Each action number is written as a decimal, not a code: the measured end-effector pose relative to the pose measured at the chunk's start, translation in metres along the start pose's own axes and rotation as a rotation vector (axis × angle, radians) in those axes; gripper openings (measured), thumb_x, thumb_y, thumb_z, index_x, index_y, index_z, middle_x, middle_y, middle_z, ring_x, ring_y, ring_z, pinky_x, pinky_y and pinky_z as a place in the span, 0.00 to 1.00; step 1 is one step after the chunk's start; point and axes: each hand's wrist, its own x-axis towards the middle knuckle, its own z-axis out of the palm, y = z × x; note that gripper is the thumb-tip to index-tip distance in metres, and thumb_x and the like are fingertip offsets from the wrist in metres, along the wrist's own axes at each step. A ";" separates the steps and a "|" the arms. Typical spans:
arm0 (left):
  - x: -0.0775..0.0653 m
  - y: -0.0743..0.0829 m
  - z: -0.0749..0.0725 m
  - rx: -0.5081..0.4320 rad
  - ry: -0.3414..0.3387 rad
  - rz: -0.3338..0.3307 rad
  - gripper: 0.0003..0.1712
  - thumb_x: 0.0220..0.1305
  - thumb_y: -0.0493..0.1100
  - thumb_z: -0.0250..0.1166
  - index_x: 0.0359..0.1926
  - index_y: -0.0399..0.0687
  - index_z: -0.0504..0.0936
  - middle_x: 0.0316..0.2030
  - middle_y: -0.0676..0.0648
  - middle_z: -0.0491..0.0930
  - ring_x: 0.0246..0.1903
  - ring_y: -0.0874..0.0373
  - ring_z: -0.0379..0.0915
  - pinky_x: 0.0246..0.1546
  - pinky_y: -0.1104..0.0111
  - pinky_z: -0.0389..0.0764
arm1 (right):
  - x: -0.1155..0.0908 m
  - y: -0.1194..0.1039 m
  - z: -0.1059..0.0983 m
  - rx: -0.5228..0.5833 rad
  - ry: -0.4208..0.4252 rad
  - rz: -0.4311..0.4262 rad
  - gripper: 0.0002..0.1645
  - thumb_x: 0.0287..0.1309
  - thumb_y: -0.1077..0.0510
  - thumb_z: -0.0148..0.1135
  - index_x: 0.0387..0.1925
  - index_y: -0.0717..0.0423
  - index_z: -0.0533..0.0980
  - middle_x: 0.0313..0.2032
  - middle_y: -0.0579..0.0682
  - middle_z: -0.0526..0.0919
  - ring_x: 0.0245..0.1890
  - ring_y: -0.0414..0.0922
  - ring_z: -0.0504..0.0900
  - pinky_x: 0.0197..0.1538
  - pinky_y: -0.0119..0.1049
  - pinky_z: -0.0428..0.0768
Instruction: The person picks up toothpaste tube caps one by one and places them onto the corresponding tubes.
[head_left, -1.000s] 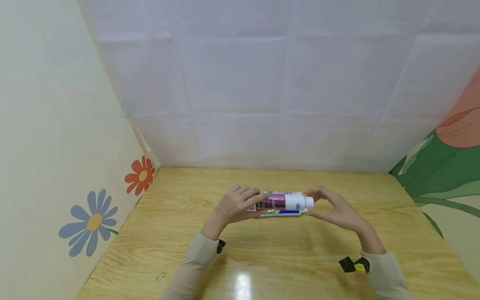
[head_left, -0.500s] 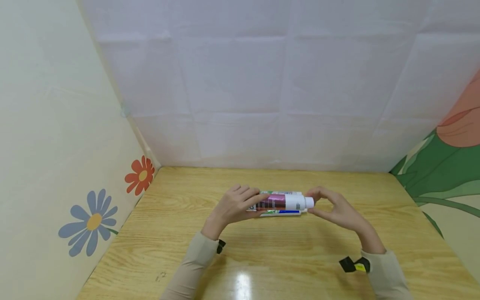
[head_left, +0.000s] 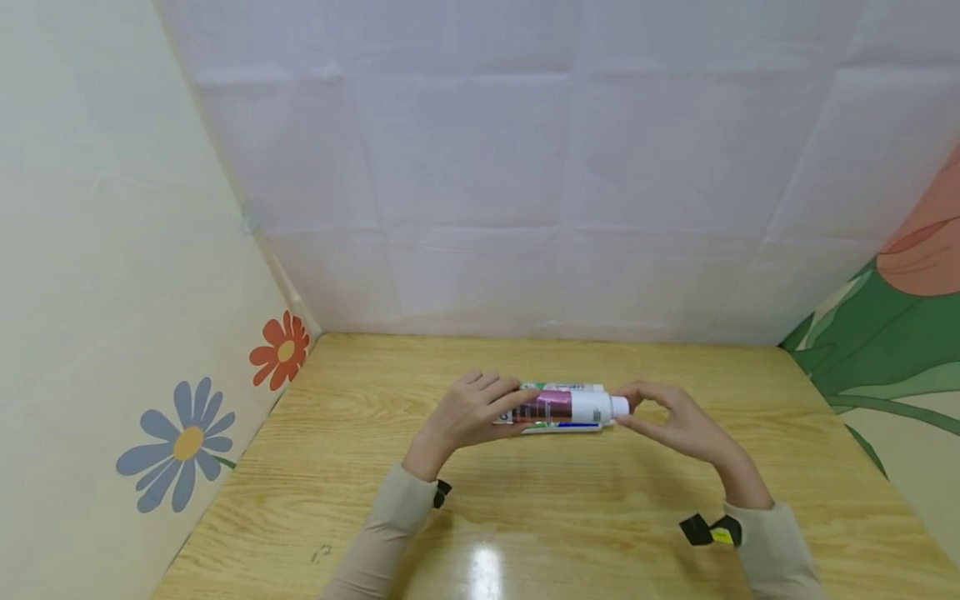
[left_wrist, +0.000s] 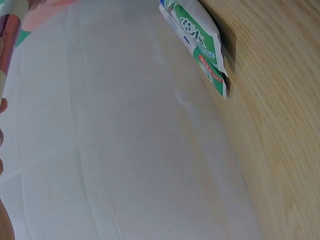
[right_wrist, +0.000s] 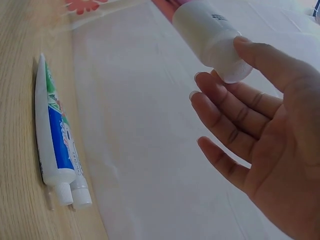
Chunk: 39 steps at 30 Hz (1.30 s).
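A purple and white toothpaste tube point(head_left: 551, 407) lies level above the table, its white cap point(head_left: 619, 407) pointing right. My left hand point(head_left: 471, 410) grips the tube's tail end, fingers over the top. With thumb and fingertips, my right hand point(head_left: 678, 423) pinches the cap. The right wrist view shows the cap point(right_wrist: 232, 62) between the thumb and bent fingers, the other fingers spread below. Beneath the held tube, two more toothpaste tubes rest side by side: a green and blue one point(right_wrist: 61, 140) and a white-capped one point(right_wrist: 81, 189), mostly hidden.
The wooden table point(head_left: 555, 508) meets a pale hanging sheet point(head_left: 480, 275) at its back edge. Side walls with painted flowers stand left point(head_left: 189, 444) and right point(head_left: 918, 267). In the left wrist view, the green tube's flat end point(left_wrist: 212, 67) shows on the table.
My right thumb and fingers have moved in from around the cap and now pinch it. The tube has shifted very slightly right; the left hand stays nearly still.
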 end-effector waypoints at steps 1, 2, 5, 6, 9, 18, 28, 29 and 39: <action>0.000 0.000 0.000 0.002 0.002 0.001 0.32 0.47 0.62 0.69 0.52 0.54 0.78 0.36 0.55 0.80 0.27 0.64 0.71 0.25 0.74 0.68 | 0.000 0.000 0.000 -0.003 -0.003 0.005 0.14 0.56 0.57 0.63 0.45 0.42 0.77 0.36 0.36 0.80 0.36 0.35 0.75 0.46 0.47 0.71; 0.000 0.000 0.000 0.005 0.002 0.002 0.32 0.46 0.62 0.69 0.52 0.54 0.78 0.36 0.55 0.80 0.27 0.64 0.71 0.24 0.74 0.68 | 0.000 -0.001 -0.001 -0.002 -0.009 0.009 0.13 0.57 0.57 0.63 0.44 0.42 0.77 0.36 0.36 0.80 0.36 0.35 0.75 0.45 0.44 0.71; 0.001 0.001 0.000 0.014 0.003 0.006 0.33 0.45 0.62 0.70 0.52 0.55 0.78 0.36 0.55 0.80 0.27 0.64 0.70 0.24 0.74 0.67 | 0.000 -0.002 -0.001 -0.012 -0.023 0.011 0.12 0.57 0.59 0.62 0.43 0.45 0.78 0.36 0.37 0.80 0.35 0.35 0.75 0.41 0.37 0.73; 0.001 0.001 0.000 0.015 0.004 0.007 0.33 0.44 0.62 0.70 0.52 0.55 0.78 0.36 0.55 0.79 0.26 0.64 0.70 0.24 0.74 0.67 | 0.000 -0.003 -0.001 -0.007 -0.026 0.015 0.11 0.57 0.60 0.61 0.43 0.46 0.78 0.36 0.38 0.80 0.35 0.35 0.75 0.41 0.35 0.74; 0.001 0.001 -0.001 0.017 0.009 0.014 0.34 0.43 0.62 0.71 0.52 0.55 0.78 0.36 0.55 0.79 0.26 0.64 0.69 0.24 0.74 0.66 | 0.000 -0.004 -0.002 0.012 -0.046 0.031 0.10 0.60 0.61 0.59 0.43 0.48 0.78 0.35 0.41 0.81 0.35 0.36 0.76 0.39 0.33 0.75; 0.002 0.001 -0.002 0.032 0.015 0.040 0.28 0.56 0.63 0.61 0.53 0.54 0.77 0.36 0.55 0.79 0.25 0.64 0.67 0.24 0.74 0.64 | 0.002 -0.002 -0.003 0.099 -0.104 0.028 0.14 0.67 0.63 0.46 0.36 0.51 0.79 0.30 0.42 0.82 0.32 0.37 0.78 0.39 0.34 0.76; 0.003 0.002 -0.002 0.028 0.012 0.047 0.28 0.57 0.63 0.60 0.53 0.54 0.77 0.36 0.55 0.79 0.24 0.64 0.67 0.23 0.74 0.65 | 0.003 0.000 -0.001 0.143 -0.123 -0.010 0.20 0.67 0.69 0.40 0.27 0.59 0.78 0.24 0.51 0.81 0.27 0.45 0.77 0.34 0.31 0.74; 0.003 0.002 -0.002 0.029 0.010 0.047 0.28 0.57 0.63 0.60 0.53 0.54 0.77 0.36 0.55 0.79 0.24 0.64 0.67 0.23 0.73 0.65 | 0.003 0.001 0.000 0.146 -0.125 -0.010 0.20 0.67 0.69 0.40 0.26 0.60 0.77 0.24 0.52 0.81 0.26 0.45 0.77 0.34 0.31 0.74; 0.004 0.003 -0.003 0.034 0.014 0.041 0.27 0.57 0.63 0.60 0.52 0.54 0.77 0.35 0.55 0.79 0.25 0.64 0.67 0.23 0.74 0.65 | 0.001 0.001 -0.001 0.156 -0.131 0.004 0.21 0.69 0.66 0.39 0.30 0.54 0.79 0.26 0.45 0.82 0.29 0.40 0.79 0.37 0.32 0.77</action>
